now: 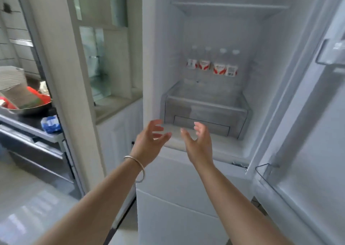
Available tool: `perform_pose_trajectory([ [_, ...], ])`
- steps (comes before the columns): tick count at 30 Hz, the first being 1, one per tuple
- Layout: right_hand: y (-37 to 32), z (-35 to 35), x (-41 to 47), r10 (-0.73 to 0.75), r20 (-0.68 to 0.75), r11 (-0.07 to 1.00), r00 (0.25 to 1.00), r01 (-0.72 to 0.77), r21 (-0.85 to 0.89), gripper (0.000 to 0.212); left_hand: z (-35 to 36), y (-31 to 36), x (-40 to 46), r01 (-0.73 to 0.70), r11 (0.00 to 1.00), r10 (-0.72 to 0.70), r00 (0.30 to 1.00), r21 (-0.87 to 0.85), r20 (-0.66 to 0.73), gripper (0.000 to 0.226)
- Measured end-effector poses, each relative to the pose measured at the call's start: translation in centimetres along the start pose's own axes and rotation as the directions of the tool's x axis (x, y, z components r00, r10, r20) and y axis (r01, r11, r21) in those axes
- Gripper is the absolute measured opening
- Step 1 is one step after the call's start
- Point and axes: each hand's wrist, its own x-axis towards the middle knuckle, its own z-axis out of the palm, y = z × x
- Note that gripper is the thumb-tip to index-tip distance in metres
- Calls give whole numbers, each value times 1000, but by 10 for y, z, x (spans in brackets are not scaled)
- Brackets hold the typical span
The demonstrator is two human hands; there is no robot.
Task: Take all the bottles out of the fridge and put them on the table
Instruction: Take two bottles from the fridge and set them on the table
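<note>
The fridge (261, 99) stands open in front of me. Several clear water bottles (211, 65) with white caps and red-and-white labels stand in a row at the back, on the shelf above the clear drawer (205, 112). My left hand (151, 140), with a silver bangle on the wrist, and my right hand (199, 142) are both raised in front of the drawer, below and nearer than the bottles. Their fingers are spread and relaxed, palms facing each other, and they hold nothing.
The fridge door (308, 132) is swung open to the right, with empty door racks. A white pillar and glass-fronted cabinet (104, 57) stand left of the fridge. Farther left is a counter with a bowl (28, 104) and a blue cloth (51, 123). A pale tabletop (28, 207) lies lower left.
</note>
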Motion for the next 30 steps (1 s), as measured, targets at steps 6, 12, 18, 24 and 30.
perform_pose_trajectory([
  [6,10,-7,96,-14,-241,999,970,2,-51,54,49,4,114,-56,996,66,987,-74,145,44],
  [12,31,-15,212,-25,-354,997,935,-2,-76,57,115,22,222,-68,978,110,971,-197,211,46],
  [18,54,-34,344,23,-435,999,900,-10,33,63,192,43,335,101,928,-9,968,-358,250,46],
  [24,81,-51,425,87,-526,996,846,-67,58,81,243,37,404,49,941,21,979,-334,204,64],
  [30,95,-60,464,76,-429,994,900,-37,99,37,279,39,438,-10,928,105,967,-374,234,48],
])
